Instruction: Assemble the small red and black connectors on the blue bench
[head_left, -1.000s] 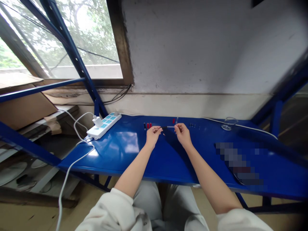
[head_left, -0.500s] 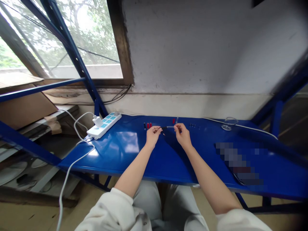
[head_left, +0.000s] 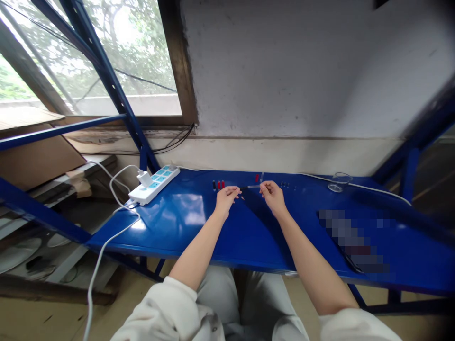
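My left hand (head_left: 225, 198) pinches the dark left end of a thin pen-like piece (head_left: 245, 188) above the blue table. The fingers of my right hand (head_left: 272, 193) close on its clear right end. Held level between both hands, the piece is dark on the left and see-through on the right. Behind my left hand, a black cylinder (head_left: 213, 185) and two red ones (head_left: 221, 185) stand side by side. Beyond the held piece are a small red part (head_left: 257, 178) and a clear part (head_left: 262, 177). Several tiny dark parts (head_left: 285, 184) lie right of my right hand.
On the blue table (head_left: 249, 237), a white power strip (head_left: 154, 184) with a plugged-in cable is at the left. A clear round container (head_left: 334, 187) sits at the back right by a white cable. A blurred-out dark object (head_left: 350, 241) lies at the right.
My right hand has shifted slightly to the right, and more of the clear section shows between my hands. My left hand has hardly moved.
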Tool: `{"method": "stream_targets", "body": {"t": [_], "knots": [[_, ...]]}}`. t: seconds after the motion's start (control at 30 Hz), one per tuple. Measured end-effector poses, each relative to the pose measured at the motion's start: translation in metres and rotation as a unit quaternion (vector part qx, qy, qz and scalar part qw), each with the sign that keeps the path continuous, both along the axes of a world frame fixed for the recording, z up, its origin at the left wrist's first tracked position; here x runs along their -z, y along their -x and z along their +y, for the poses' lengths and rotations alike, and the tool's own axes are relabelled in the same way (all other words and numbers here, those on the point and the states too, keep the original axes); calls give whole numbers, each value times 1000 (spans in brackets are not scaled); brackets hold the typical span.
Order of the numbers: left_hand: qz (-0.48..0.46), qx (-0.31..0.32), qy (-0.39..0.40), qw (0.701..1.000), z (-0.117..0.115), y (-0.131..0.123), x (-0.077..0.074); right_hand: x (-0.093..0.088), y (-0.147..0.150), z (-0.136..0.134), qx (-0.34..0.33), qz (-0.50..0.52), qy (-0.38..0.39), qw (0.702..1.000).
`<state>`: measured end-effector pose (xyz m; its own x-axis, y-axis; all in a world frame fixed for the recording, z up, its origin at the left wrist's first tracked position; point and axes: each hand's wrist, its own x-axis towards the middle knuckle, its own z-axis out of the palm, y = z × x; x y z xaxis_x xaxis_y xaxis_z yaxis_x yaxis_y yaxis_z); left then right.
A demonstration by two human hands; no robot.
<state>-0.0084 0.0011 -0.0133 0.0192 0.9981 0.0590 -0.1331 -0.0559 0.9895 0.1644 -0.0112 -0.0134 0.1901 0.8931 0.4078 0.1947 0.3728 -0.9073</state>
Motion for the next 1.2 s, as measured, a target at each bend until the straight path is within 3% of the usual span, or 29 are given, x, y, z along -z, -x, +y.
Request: {"method": "stream_targets", "body": {"t": [0.2,0.4,0.53,0.8,1.03,1.13,1.2], "knots": [[-2,-3,1,1000,-1,1,-1,-3,0,-2,-10,-6,-10,1000],[-39,55,-10,998,-2,-1,-2,-7,1,-4,-75,59,43,995],[-16,92,-21,995,-5,-5,-1,-8,7,-6,-96,79,70,990],[24,50,-41,998,-16,-9,-10,-3,16,-7,-89,101,85,987],[39,31,-120,992,-11,-12,-5,-2,17,-6,-90,115,87,985],[91,40,-158,983,-5,-11,-15,-3,17,-6,-101,131,85,983],[153,64,-188,968,1,-8,-33,-3,18,-6,-107,137,81,981]]}}
